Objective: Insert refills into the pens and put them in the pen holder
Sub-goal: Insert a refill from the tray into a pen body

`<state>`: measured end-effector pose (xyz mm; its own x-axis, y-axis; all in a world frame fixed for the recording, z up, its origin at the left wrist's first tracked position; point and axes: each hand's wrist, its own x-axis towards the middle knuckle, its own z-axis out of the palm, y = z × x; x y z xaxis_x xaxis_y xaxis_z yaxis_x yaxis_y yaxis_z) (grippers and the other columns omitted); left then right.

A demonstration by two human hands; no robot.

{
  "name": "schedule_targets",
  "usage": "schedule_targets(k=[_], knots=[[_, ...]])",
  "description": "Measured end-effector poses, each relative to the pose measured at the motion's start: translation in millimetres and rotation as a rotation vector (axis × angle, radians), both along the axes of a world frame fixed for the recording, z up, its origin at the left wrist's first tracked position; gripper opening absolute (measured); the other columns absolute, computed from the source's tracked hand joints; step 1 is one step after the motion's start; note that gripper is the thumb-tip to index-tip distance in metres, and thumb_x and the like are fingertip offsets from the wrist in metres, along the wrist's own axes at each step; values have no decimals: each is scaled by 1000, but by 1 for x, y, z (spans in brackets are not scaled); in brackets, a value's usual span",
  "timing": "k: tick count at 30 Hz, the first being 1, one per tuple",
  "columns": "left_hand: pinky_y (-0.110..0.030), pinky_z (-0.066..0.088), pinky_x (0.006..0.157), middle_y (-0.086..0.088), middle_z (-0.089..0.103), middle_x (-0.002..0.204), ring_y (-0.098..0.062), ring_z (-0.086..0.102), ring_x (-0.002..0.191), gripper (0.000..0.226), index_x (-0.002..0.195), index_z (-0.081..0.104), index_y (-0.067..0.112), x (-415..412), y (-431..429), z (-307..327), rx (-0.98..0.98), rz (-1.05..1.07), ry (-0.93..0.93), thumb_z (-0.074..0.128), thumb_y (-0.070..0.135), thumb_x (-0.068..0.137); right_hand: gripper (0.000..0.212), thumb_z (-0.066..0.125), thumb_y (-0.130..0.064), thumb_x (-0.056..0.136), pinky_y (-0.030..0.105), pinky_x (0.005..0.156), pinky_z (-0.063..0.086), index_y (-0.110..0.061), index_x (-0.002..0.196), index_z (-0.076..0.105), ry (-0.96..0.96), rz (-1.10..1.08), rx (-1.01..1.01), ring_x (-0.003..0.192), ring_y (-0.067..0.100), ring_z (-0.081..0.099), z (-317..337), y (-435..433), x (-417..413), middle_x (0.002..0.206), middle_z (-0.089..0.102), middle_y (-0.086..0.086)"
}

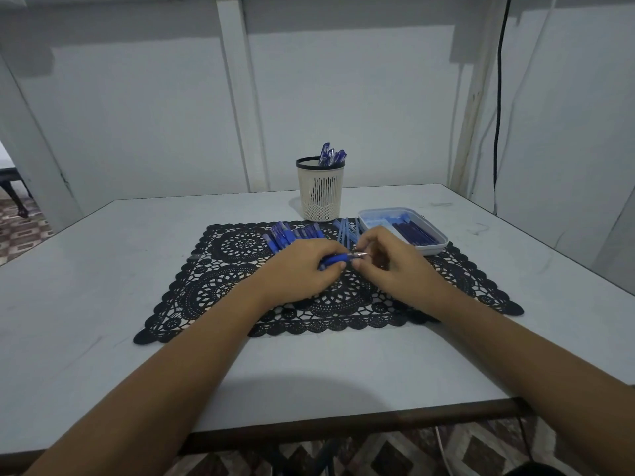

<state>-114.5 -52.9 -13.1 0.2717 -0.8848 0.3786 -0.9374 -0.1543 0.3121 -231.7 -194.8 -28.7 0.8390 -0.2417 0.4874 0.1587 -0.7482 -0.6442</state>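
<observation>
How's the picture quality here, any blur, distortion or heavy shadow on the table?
Head view: dim, bluish, even light; a soft dark shadow falls on the table near its front edge; wide-angle bending bows the table edges and wall lines; the pen between the left hand and right hand looks slightly smeared; the pen holder is fairly sharp.

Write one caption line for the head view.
Both hands assemble a blue pen over a black lace mat.
</observation>
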Motion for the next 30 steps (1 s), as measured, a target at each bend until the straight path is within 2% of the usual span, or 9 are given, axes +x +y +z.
schedule_targets(k=[2, 5, 10, 14, 18, 20, 23, 27, 30], knots=[[-28, 46, 73, 2, 64, 91, -10, 55, 78, 21, 107, 62, 16, 0, 0, -1, 20, 4, -22, 53, 24, 91, 6, 58, -21, 89, 11, 57, 36, -16, 84, 58, 15, -2, -40, 58, -1, 46, 0, 0, -1, 64, 51, -10], [-29, 46, 76, 2, 64, 94, -11, 56, 82, 24, 109, 62, 15, -1, 0, -1, 53, 4, -51, 52, 26, 91, 26, 48, -29, 93, 18, 56, 34, -21, 71, 57, 43, -38, -52, 56, 1, 46, -1, -1, 0, 59, 52, -9], [-32, 47, 73, 3, 63, 88, -12, 55, 78, 19, 103, 63, 17, 1, 0, 0, 53, -2, -48, 51, 26, 91, 4, 58, -18, 88, 13, 55, 35, -16, 87, 55, 16, 14, -41, 57, 1, 44, -1, -2, -1, 64, 51, -8], [-34, 47, 74, 2, 62, 87, -13, 55, 78, 21, 102, 63, 14, 0, 0, -1, 82, -3, -62, 50, 28, 92, 31, 48, -27, 94, 16, 53, 31, -22, 64, 52, 49, -54, -74, 53, 1, 45, -1, -4, 1, 54, 48, -9], [-32, 46, 71, 4, 60, 83, -10, 53, 74, 18, 99, 63, 15, 0, 1, 1, 67, -3, -54, 51, 26, 92, 4, 57, -19, 89, 13, 55, 35, -19, 92, 55, 48, 36, -55, 57, 1, 46, -3, -6, -2, 66, 52, -8], [-33, 47, 73, 2, 62, 87, -12, 55, 77, 21, 103, 64, 15, 1, 1, 1, 83, 2, -54, 51, 27, 92, 2, 58, -20, 89, 13, 54, 34, -18, 88, 58, 56, 35, -106, 58, 2, 46, -4, -7, -2, 66, 54, -8], [-36, 47, 76, 1, 63, 91, -14, 57, 81, 23, 105, 63, 15, 2, 1, 0, 104, 4, -47, 50, 27, 92, 22, 51, -28, 92, 17, 55, 32, -19, 75, 61, 67, -13, -115, 56, 2, 44, -3, -8, -1, 60, 52, -8], [-37, 47, 75, 1, 63, 89, -13, 56, 79, 23, 105, 64, 14, 1, 1, 1, 100, 2, -48, 50, 28, 92, 3, 58, -24, 89, 14, 54, 35, -21, 89, 56, 55, 39, -93, 57, 1, 45, -4, -6, -2, 63, 52, -8], [-37, 47, 75, 1, 63, 90, -13, 56, 80, 23, 105, 64, 15, 1, 2, 1, 107, 0, -50, 50, 27, 92, 15, 53, -27, 91, 19, 56, 35, -23, 77, 56, 74, 21, -110, 58, 4, 44, -4, -7, -1, 66, 56, -2]])
